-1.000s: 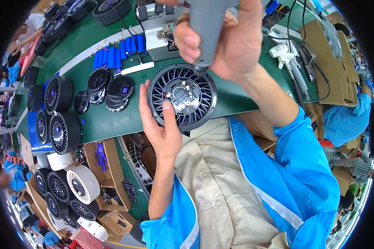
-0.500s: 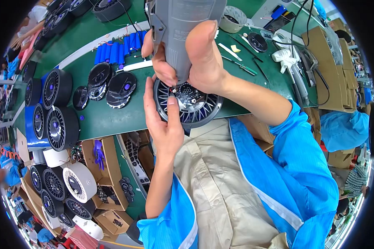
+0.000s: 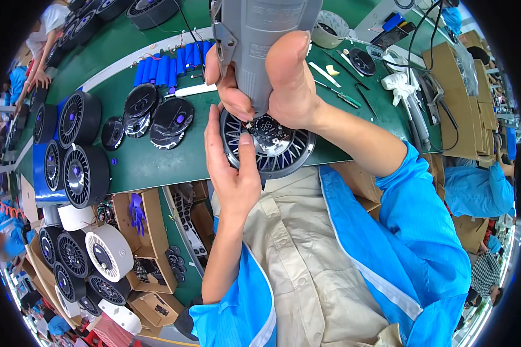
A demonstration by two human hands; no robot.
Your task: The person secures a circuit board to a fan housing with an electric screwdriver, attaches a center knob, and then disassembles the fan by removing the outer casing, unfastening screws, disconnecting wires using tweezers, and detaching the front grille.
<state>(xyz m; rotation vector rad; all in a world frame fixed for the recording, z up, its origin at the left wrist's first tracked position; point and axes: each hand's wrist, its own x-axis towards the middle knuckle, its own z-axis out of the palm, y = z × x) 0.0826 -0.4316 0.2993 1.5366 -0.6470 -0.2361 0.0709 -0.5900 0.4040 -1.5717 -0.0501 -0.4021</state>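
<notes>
My right hand (image 3: 289, 87) is wrapped round a thick grey power tool, seemingly an electric screwdriver (image 3: 266, 34), pointing down. Its tip is hidden behind my fingers. Below it, a round black wheel-shaped housing (image 3: 289, 165) with spokes lies at the table's near edge. A small circuit board (image 3: 267, 137) with a digit display sits in the housing's middle. My left hand (image 3: 234, 179) grips the housing's left side, its thumb reaching over the rim to the board and its fingers along the outside.
Black discs (image 3: 171, 118) and blue battery packs (image 3: 165, 69) lie on the green table (image 3: 139, 173). More wheel housings (image 3: 85, 176) stand at left. A green-handled screwdriver (image 3: 347, 99), tweezers and a white-wrapped tool (image 3: 408, 95) are at right, beside cardboard boxes (image 3: 454, 98). A co-worker's arm (image 3: 40, 63) reaches in upper left.
Both hands, the grey tool and the housing have shifted slightly right in view. More of the circuit board shows. The grips look the same.
</notes>
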